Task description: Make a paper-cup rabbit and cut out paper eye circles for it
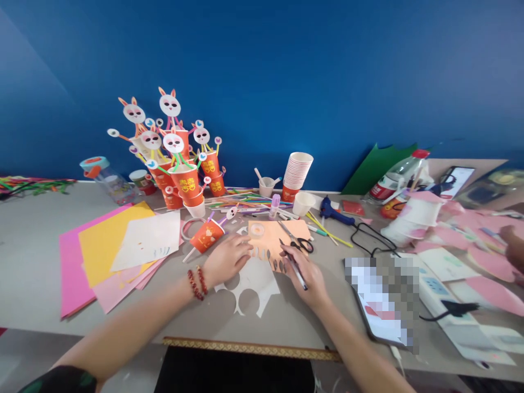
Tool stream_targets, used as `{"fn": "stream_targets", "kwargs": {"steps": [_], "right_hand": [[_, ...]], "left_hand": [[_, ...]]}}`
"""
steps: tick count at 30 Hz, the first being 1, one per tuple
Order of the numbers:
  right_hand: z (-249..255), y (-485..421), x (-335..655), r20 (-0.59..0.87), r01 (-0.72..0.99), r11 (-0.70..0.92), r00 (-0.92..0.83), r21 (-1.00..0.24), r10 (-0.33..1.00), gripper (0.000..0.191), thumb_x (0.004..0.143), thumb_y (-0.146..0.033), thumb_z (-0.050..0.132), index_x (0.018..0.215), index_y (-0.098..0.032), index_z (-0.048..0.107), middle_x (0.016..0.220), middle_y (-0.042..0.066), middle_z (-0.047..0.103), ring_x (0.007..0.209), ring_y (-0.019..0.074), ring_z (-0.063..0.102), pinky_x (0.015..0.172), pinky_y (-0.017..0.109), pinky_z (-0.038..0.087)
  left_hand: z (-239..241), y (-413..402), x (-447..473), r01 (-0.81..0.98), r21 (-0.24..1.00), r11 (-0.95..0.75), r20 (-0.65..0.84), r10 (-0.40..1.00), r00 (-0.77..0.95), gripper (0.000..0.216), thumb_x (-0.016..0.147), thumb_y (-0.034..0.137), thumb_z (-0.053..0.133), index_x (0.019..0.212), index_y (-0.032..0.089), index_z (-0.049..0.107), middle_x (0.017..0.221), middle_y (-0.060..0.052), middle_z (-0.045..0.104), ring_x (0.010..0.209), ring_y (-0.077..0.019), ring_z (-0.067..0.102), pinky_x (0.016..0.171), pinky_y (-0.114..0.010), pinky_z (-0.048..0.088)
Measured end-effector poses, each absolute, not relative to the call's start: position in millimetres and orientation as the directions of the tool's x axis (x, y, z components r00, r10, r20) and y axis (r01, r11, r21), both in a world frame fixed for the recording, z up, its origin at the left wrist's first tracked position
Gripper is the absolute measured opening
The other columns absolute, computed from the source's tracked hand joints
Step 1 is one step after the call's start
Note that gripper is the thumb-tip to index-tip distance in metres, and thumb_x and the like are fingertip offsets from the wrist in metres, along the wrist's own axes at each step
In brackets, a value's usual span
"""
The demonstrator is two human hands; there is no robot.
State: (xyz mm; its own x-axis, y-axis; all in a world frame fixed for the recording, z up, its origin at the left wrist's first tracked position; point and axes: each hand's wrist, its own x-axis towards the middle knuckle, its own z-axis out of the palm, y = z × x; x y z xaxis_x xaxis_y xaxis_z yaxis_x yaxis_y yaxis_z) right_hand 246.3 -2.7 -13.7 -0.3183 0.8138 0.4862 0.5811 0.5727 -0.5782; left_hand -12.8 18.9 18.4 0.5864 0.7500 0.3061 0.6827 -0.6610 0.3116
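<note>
near the front edge of the tabletop, the left hand lies flat with fingers loosely spread, pressing the left side of the orange paper, seemingly to stop it sliding. the right hand pinches a pen between thumb and fingers, tip on the paper's near edge beside small dark marks. white cut-out paper lies between the wrists; scissors rest just beyond the pen.
</note>
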Motion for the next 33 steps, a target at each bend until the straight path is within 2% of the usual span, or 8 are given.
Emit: {"fn": "stream_targets", "kwargs": {"steps": [4,7,11,17,21,27,31,33], "right_hand": [[-13,-2,243,0.531,0.574,0.603,-0.315,-0.554,0.787,0.028,0.098,-0.021,0.045,0.124,-0.023,0.054,0.107,0.010,0.070,0.095,0.0222,0.068,0.079,0.032,0.055],[-12,-2,239,0.564,0.568,0.657,-0.365,-0.495,0.740,0.029,0.098,-0.018,0.042,0.123,-0.023,0.056,0.109,0.010,0.071,0.100,0.0226,0.068,0.084,0.034,0.055],[-13,-1,236,0.565,0.608,0.686,-0.426,-0.400,0.706,0.030,0.098,-0.017,0.041,0.124,-0.021,0.057,0.110,0.012,0.071,0.101,0.0242,0.067,0.083,0.036,0.055],[-9,1,239,0.428,0.723,0.622,-0.481,-0.301,0.766,0.036,0.095,-0.016,0.043,0.130,-0.018,0.053,0.117,0.014,0.067,0.105,0.0272,0.063,0.087,0.042,0.052],[-2,4,247,0.344,0.775,0.586,-0.497,-0.238,0.797,0.041,0.093,-0.012,0.043,0.132,-0.018,0.053,0.121,0.013,0.065,0.109,0.0272,0.060,0.093,0.043,0.049],[14,15,281,0.216,0.907,0.412,-0.387,-0.084,0.897,0.054,0.081,-0.003,0.048,0.133,-0.015,0.052,0.130,0.014,0.059,0.115,0.0285,0.055,0.096,0.040,0.046],[18,23,304,0.143,0.969,0.230,-0.241,0.095,0.960,0.070,0.068,0.002,0.054,0.135,-0.016,0.050,0.128,0.014,0.060,0.116,0.0318,0.054,0.095,0.042,0.044],[18,26,310,0.110,0.970,0.194,-0.211,0.149,0.971,0.070,0.066,0.003,0.056,0.132,-0.018,0.054,0.126,0.014,0.062,0.115,0.0325,0.055,0.093,0.042,0.044]], "left_hand": [[7,-3,-26,0.697,0.359,-0.621,0.273,0.783,0.558,0.027,0.090,0.022,0.053,0.115,0.021,0.062,0.128,-0.009,0.060,0.118,-0.0249,0.055,0.102,-0.045,0.047],[5,-13,-32,0.712,0.348,-0.609,0.243,0.793,0.559,0.029,0.088,0.022,0.054,0.116,0.021,0.061,0.129,-0.010,0.059,0.121,-0.0258,0.053,0.102,-0.045,0.047],[6,-18,-38,0.718,0.321,-0.618,0.218,0.786,0.579,0.035,0.084,0.017,0.053,0.118,0.020,0.060,0.131,-0.011,0.058,0.123,-0.0265,0.051,0.102,-0.045,0.046],[8,-18,-44,0.742,0.283,-0.607,0.177,0.794,0.582,0.042,0.080,0.019,0.055,0.122,0.015,0.058,0.133,-0.015,0.054,0.121,-0.0305,0.050,0.102,-0.049,0.044],[5,-15,-49,0.717,0.302,-0.628,0.186,0.777,0.601,0.040,0.080,0.017,0.056,0.120,0.015,0.059,0.131,-0.013,0.055,0.120,-0.0291,0.050,0.103,-0.047,0.044],[-3,-10,-51,0.708,0.278,-0.649,0.242,0.761,0.602,0.030,0.086,0.013,0.053,0.115,0.019,0.060,0.122,-0.009,0.060,0.113,-0.0261,0.055,0.098,-0.044,0.047],[0,-11,-46,0.730,0.211,-0.650,0.232,0.759,0.609,0.027,0.087,0.010,0.054,0.112,0.018,0.060,0.119,-0.010,0.062,0.111,-0.0271,0.056,0.095,-0.044,0.049],[3,-13,-43,0.731,0.169,-0.661,0.229,0.748,0.623,0.022,0.088,0.009,0.053,0.107,0.017,0.060,0.113,-0.010,0.064,0.109,-0.0273,0.058,0.094,-0.044,0.049]]}}
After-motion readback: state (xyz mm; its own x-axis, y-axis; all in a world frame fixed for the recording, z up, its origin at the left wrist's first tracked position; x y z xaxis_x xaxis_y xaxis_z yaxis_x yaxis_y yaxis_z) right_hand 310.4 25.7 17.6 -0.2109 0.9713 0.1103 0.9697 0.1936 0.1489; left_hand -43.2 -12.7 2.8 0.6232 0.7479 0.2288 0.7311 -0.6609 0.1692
